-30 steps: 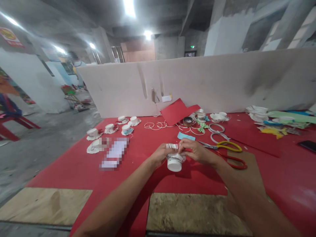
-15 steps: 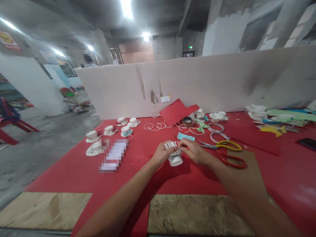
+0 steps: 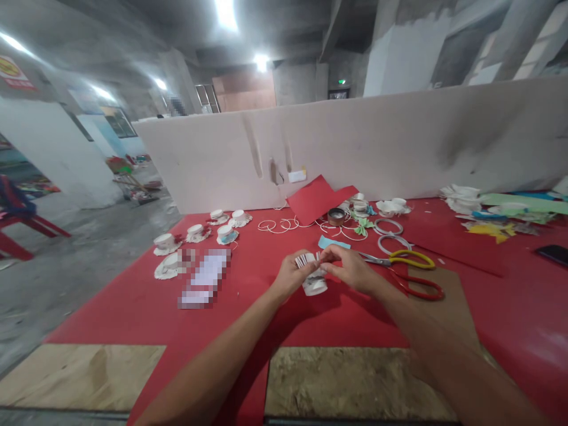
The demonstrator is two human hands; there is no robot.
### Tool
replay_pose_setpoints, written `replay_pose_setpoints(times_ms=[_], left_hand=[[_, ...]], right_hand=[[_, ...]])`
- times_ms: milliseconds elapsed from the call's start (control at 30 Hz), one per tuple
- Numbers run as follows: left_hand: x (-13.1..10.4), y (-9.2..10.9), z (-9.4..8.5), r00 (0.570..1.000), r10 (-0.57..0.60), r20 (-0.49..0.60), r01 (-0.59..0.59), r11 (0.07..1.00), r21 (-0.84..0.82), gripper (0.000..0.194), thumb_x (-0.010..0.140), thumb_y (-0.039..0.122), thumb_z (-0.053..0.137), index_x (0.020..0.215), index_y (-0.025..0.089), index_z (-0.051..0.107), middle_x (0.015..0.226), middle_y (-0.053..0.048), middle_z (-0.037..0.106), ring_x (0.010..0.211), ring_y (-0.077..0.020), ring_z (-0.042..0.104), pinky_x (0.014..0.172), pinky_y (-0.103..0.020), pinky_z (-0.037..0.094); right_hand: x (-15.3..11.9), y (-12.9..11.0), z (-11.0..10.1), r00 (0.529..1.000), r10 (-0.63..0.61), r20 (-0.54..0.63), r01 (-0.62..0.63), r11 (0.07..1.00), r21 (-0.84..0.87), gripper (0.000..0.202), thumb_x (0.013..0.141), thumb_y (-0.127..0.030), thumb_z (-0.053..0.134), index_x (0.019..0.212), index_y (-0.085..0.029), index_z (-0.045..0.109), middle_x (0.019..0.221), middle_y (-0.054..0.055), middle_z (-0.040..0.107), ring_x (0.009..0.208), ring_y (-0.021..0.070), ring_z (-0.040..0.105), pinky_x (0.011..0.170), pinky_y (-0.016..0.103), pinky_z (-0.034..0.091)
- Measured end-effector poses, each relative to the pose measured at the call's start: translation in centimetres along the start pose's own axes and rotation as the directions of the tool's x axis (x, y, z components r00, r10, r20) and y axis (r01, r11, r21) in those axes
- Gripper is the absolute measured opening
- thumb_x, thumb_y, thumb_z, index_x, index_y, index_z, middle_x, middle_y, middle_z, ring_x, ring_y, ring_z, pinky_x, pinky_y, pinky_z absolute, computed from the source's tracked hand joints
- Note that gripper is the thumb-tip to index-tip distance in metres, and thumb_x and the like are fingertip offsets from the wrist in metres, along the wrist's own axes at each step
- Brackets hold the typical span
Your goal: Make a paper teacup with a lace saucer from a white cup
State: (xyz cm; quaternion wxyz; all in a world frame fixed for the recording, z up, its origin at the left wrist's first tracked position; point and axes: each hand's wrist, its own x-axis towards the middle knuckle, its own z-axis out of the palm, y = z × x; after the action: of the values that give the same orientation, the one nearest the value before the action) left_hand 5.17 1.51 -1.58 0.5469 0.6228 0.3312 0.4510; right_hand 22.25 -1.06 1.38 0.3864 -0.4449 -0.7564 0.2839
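A small white paper piece [image 3: 315, 286], with a round end below and a fringe of strips on top, is held over the red table covering. My left hand [image 3: 293, 276] is closed around its left side, the thumb across the front. My right hand [image 3: 344, 265] pinches the upper right edge among the strips. Just behind the hands lies a light blue paper strip [image 3: 333, 243]. Scissors [image 3: 413, 260] with one yellow and one red handle rest right of my right hand, blades partly behind it.
Several small white hat-like pieces [image 3: 195, 233] stand at the left, near a pale sheet [image 3: 206, 278]. Behind are red paper [image 3: 313, 200], a tape roll [image 3: 336, 216] and white rings [image 3: 388, 227]. Coloured scraps [image 3: 492, 231] and a phone [image 3: 552, 255] lie right. A pale panel [image 3: 377, 148] borders the back.
The white piece has tilted slightly and its round end sits a little higher. My right fingers have shifted slightly at its edge. A person behind the panel has sunk mostly from view.
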Motion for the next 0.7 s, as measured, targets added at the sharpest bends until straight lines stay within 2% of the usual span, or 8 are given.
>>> replay_pose_setpoints(times_ms=[100, 200, 500, 700], left_hand=[[0.04, 0.44, 0.04, 1.0, -0.01, -0.011, 0.01, 0.999, -0.034, 0.024, 0.065, 0.033, 0.069, 0.067, 0.013, 0.055, 0.057, 0.003, 0.051, 0.053, -0.007, 0.045, 0.052, -0.018, 0.034], [0.05, 0.73, 0.07, 1.0, -0.016, 0.008, 0.017, 0.999, -0.052, 0.025, 0.065, 0.034, 0.069, 0.066, 0.013, 0.056, 0.057, 0.003, 0.052, 0.051, -0.0068, 0.044, 0.051, -0.019, 0.034], [-0.03, 0.73, 0.05, 0.997, -0.063, 0.033, 0.066, 0.993, -0.099, 0.027, 0.064, 0.035, 0.07, 0.065, 0.013, 0.054, 0.055, 0.003, 0.051, 0.05, -0.0074, 0.045, 0.051, -0.02, 0.034], [-0.08, 0.59, 0.15, 0.998, -0.052, 0.043, 0.056, 0.992, -0.109, 0.026, 0.064, 0.034, 0.071, 0.068, 0.012, 0.058, 0.058, 0.001, 0.055, 0.052, -0.0082, 0.048, 0.052, -0.02, 0.036]], right_hand=[[0.16, 0.2, -0.63, 1.0, 0.018, 0.011, -0.019, 0.99, 0.139, 0.013, 0.08, -0.026, 0.051, 0.085, -0.016, 0.056, 0.081, 0.004, 0.063, 0.075, 0.0161, 0.058, 0.072, 0.029, 0.045], [0.35, 0.47, -1.08, 0.998, 0.05, 0.024, -0.054, 0.978, 0.2, 0.02, 0.082, -0.031, 0.049, 0.085, -0.015, 0.059, 0.079, 0.005, 0.064, 0.073, 0.0164, 0.058, 0.07, 0.029, 0.046], [0.19, 0.73, -1.04, 0.986, 0.091, 0.141, -0.106, 0.989, 0.101, 0.031, 0.082, -0.038, 0.049, 0.076, -0.012, 0.066, 0.07, 0.005, 0.065, 0.069, 0.017, 0.058, 0.065, 0.027, 0.043], [0.23, 0.82, -0.86, 0.987, 0.104, 0.123, -0.108, 0.994, 0.03, 0.026, 0.078, -0.034, 0.053, 0.074, -0.013, 0.067, 0.066, 0.002, 0.064, 0.065, 0.0156, 0.057, 0.061, 0.025, 0.041]])
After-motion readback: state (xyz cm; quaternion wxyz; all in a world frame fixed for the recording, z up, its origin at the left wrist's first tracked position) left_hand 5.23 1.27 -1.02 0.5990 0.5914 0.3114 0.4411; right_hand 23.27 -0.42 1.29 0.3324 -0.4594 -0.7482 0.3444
